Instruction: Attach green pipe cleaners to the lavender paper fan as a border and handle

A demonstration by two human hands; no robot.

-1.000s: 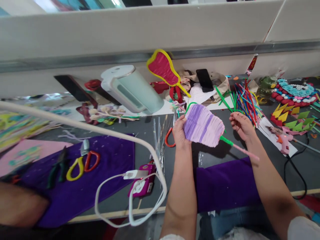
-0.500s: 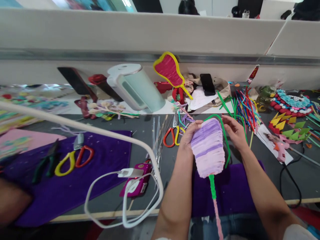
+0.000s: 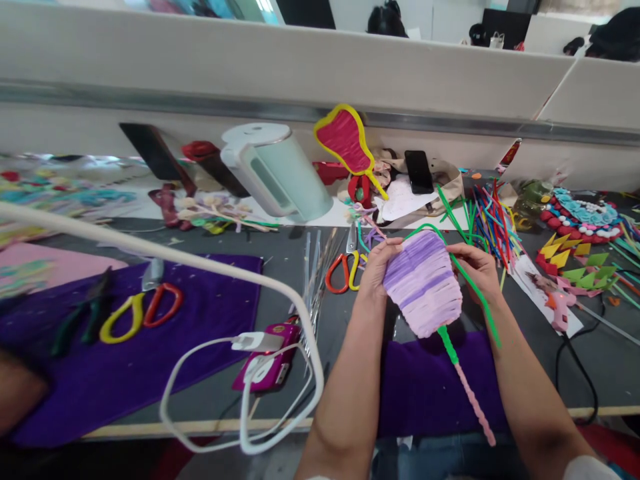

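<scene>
1. Head view: striped panel (image 3: 423, 283) in purple and pale pink, tilted, between both hands, above the near edge of the surface (image 3: 285, 260).
2. Left hand (image 3: 379, 268): gripping the panel's upper left edge.
3. Right hand (image 3: 477, 268): pinching a green strip (image 3: 484, 303) beside the upper right edge.
4. Apparently done: face covered with strands, some narrow gaps; handle (image 3: 470, 393) wrapped, green above, pink below.
5. Seemingly unfinished: green edging, present only along the top, attachment unclear; long end loose; right and lower edges without green.
6. Behind: red fan (image 3: 345, 143) with yellow border.
</scene>
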